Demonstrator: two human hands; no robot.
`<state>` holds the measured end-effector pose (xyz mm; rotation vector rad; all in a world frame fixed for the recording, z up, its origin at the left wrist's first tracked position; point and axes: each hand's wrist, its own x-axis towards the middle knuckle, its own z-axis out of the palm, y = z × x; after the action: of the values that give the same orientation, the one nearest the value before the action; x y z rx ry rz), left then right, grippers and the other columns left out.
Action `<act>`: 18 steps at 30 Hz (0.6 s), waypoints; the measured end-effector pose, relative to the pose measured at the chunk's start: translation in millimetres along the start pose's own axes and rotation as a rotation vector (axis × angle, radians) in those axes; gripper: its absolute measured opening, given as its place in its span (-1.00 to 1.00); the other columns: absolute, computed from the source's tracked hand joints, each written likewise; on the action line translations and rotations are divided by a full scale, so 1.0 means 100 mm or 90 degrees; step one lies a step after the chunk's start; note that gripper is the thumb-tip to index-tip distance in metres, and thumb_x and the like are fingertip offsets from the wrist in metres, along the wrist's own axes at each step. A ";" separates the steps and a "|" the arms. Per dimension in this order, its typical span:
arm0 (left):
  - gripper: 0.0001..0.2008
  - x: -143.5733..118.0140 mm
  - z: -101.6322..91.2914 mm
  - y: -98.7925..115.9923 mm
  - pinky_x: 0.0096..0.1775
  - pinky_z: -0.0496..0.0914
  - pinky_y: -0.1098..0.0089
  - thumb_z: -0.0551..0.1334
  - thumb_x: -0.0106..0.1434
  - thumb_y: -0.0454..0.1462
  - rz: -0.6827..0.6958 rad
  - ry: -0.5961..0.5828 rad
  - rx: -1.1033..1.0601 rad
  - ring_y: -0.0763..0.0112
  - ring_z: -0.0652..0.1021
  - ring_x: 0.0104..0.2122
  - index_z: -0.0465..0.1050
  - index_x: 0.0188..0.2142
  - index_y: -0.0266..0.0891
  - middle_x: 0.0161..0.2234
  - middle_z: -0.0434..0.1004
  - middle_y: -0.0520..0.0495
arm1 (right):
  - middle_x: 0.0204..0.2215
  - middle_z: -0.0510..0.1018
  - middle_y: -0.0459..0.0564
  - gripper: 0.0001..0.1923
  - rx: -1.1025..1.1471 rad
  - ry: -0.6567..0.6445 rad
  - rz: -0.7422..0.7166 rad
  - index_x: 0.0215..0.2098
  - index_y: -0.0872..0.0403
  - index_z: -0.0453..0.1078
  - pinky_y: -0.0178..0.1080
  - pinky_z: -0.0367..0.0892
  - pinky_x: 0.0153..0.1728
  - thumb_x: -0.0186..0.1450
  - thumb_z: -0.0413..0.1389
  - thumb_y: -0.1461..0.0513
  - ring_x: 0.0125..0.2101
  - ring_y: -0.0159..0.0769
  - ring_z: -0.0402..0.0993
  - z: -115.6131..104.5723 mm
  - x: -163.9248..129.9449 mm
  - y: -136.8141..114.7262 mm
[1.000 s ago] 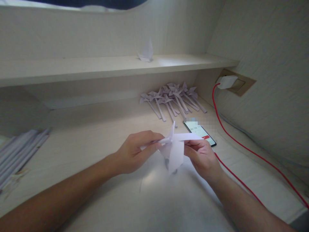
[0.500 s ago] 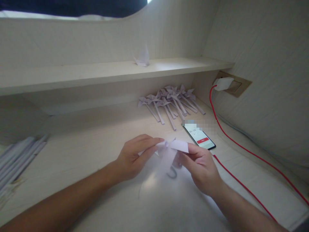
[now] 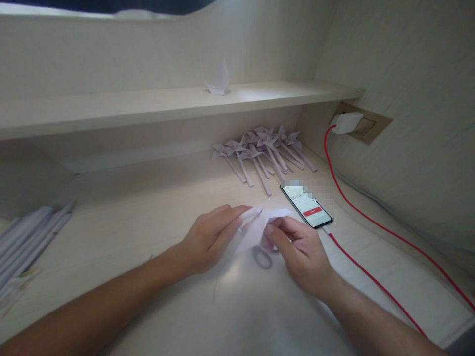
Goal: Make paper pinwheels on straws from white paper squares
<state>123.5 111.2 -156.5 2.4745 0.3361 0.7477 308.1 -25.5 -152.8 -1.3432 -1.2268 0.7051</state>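
In front of me, both hands hold a piece of folded white paper [image 3: 252,236]. My left hand [image 3: 213,240] pinches a narrow rolled or folded part of it between thumb and fingers. The thumb and fingertips of my right hand [image 3: 302,252] are closed on a broader, bent flap, just right of the left fingers. Whether these parts form one sheet, I cannot tell. Beneath the paper lies a dark ring [image 3: 262,258] that looks like a scissors handle, the rest of it hidden by the paper and right hand.
Several paper pinwheels [image 3: 260,148] on rolled sticks lie at the back. A phone [image 3: 307,206] with a red cable [image 3: 371,275] lies right of the hands. Paper sticks [image 3: 33,247] are piled at left. A folded paper figure [image 3: 219,81] stands on the shelf [image 3: 148,106].
My right fingers have shifted slightly left, and the flap that stuck out to the right is now bent over. More of the dark ring shows. The view has tilted slightly down.
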 end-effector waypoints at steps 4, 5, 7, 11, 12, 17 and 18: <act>-0.60 -0.01 0.01 -0.02 0.01 0.43 0.41 0.02 0.56 -0.24 -0.016 -0.012 0.041 0.37 0.60 -0.06 0.40 0.27 -0.27 0.02 0.64 -0.15 | -0.48 0.47 -0.13 -0.70 -0.053 0.004 0.004 -0.41 0.06 0.40 -0.29 0.26 -0.36 0.49 0.11 0.15 -0.43 -0.35 0.36 0.01 0.00 0.02; -0.60 0.00 0.01 -0.01 -0.02 0.44 0.42 0.02 0.56 -0.23 -0.019 -0.015 0.051 0.37 0.61 -0.08 0.40 0.27 -0.26 -0.01 0.65 -0.13 | -0.47 0.46 -0.13 -0.71 -0.072 0.010 -0.003 -0.41 0.06 0.40 -0.28 0.25 -0.36 0.48 0.11 0.16 -0.43 -0.35 0.36 0.01 0.00 0.03; -0.60 0.00 0.01 -0.01 -0.08 0.45 0.41 0.01 0.56 -0.22 -0.022 -0.018 0.070 0.38 0.61 -0.15 0.42 0.25 -0.27 -0.10 0.66 -0.11 | -0.46 0.46 -0.12 -0.73 -0.106 0.020 -0.021 -0.40 0.06 0.40 -0.26 0.24 -0.35 0.47 0.10 0.18 -0.42 -0.33 0.36 0.02 0.00 0.03; -0.59 0.00 0.04 0.00 -0.11 0.45 0.39 0.00 0.56 -0.20 -0.038 -0.028 0.080 0.37 0.61 -0.19 0.44 0.23 -0.27 -0.15 0.65 -0.11 | -0.45 0.47 -0.11 -0.74 -0.126 0.026 -0.033 -0.38 0.06 0.41 -0.26 0.23 -0.32 0.48 0.09 0.18 -0.40 -0.32 0.36 0.04 -0.01 0.07; -0.59 -0.01 0.06 0.00 -0.11 0.45 0.38 0.00 0.56 -0.19 -0.047 -0.031 0.079 0.37 0.61 -0.20 0.45 0.22 -0.26 -0.15 0.65 -0.11 | -0.45 0.47 -0.10 -0.74 -0.119 0.022 -0.023 -0.37 0.06 0.41 -0.26 0.23 -0.33 0.48 0.09 0.17 -0.40 -0.32 0.36 0.05 -0.02 0.09; -0.60 -0.06 0.14 -0.02 -0.12 0.47 0.37 -0.03 0.57 -0.18 -0.055 -0.031 0.109 0.35 0.62 -0.20 0.46 0.19 -0.25 -0.16 0.65 -0.11 | -0.50 0.42 -0.13 -0.67 -0.058 -0.005 0.051 -0.41 0.06 0.37 -0.29 0.19 -0.43 0.50 0.07 0.12 -0.47 -0.36 0.31 0.11 -0.05 0.17; -0.60 -0.06 0.15 -0.02 -0.13 0.47 0.37 -0.03 0.57 -0.18 -0.052 -0.028 0.124 0.35 0.61 -0.21 0.46 0.19 -0.25 -0.17 0.65 -0.12 | -0.51 0.41 -0.14 -0.66 -0.046 -0.008 0.061 -0.42 0.06 0.36 -0.29 0.18 -0.44 0.50 0.07 0.11 -0.48 -0.36 0.30 0.12 -0.05 0.17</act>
<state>126.6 104.0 -170.9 2.6370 0.5119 0.6542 299.9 -23.2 -172.2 -1.4670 -1.2134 0.7431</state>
